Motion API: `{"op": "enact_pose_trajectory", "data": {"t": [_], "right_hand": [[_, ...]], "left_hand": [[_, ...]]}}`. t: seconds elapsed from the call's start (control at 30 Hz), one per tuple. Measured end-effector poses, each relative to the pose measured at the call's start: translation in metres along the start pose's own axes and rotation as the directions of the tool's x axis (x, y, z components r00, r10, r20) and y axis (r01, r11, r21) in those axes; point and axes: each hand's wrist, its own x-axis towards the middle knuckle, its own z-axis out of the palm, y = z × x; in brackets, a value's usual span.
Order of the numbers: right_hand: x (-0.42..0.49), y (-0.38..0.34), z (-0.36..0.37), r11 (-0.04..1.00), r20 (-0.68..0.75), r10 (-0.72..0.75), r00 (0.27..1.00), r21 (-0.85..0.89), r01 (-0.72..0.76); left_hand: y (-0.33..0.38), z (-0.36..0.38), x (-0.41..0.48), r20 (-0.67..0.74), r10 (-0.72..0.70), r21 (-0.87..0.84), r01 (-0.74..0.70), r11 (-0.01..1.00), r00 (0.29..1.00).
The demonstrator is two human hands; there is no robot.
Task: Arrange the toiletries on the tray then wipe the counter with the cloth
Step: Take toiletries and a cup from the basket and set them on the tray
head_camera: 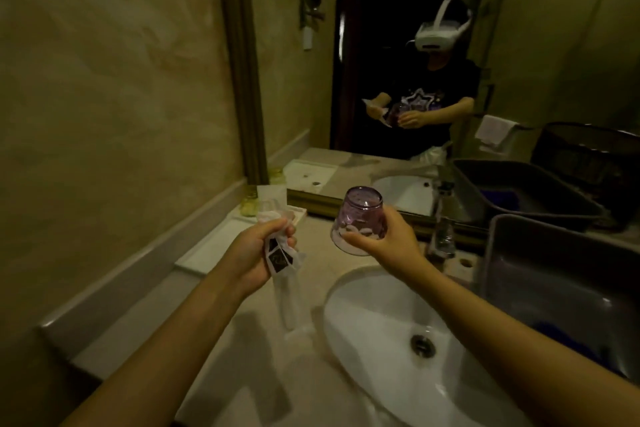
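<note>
Hands grip a crumpled wrapper [282, 253] left and inverted purple glass [358, 222] right; set it upright on the ten-o'clock tray [214, 246].

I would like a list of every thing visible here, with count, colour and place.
glass cup: one, purple, held mouth-down above the counter
wrapper: one, white with dark print, in the left hand
tray: one, white, on the counter by the left wall
small jars: two, yellowish, at the tray's far end
sink: one, white, set in the counter
faucet: one, metal, behind the sink
tub: one, dark grey, right of the sink
mirror: one, on the back wall
left hand: one, closed on the wrapper
right hand: one, holding the glass cup
</note>
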Motion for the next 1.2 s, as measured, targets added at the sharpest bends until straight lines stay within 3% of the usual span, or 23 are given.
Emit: {"op": "enact_pose_trajectory", "data": {"t": [0.33, 0.7, 1.0, 1.2], "right_hand": [[0.059, 0.018, 0.107, 0.995, 0.090, 0.076, 0.993, 0.064, -0.082], [0.172, 0.097, 0.203, 0.973, 0.085, 0.210, 0.974, 0.077, -0.216], [0.234, 0.167, 0.238, 0.949, 0.041, 0.310, 0.950, 0.051, -0.312], [0.256, 0.198, 0.251, 0.939, 0.016, 0.343, 0.939, 0.009, -0.343]], "left_hand": [[0.034, -0.096, 0.022, -0.226, -0.010, 0.001, 0.011, 1.000, 0.974], [0.051, -0.153, 0.179, -0.302, 0.188, 0.463, -0.028, 0.886, 0.935], [0.051, -0.187, 0.274, -0.249, 0.074, 0.565, 0.083, 0.821, 0.966], [0.040, -0.204, 0.312, -0.288, 0.009, 0.555, 0.159, 0.817, 0.958]]}}
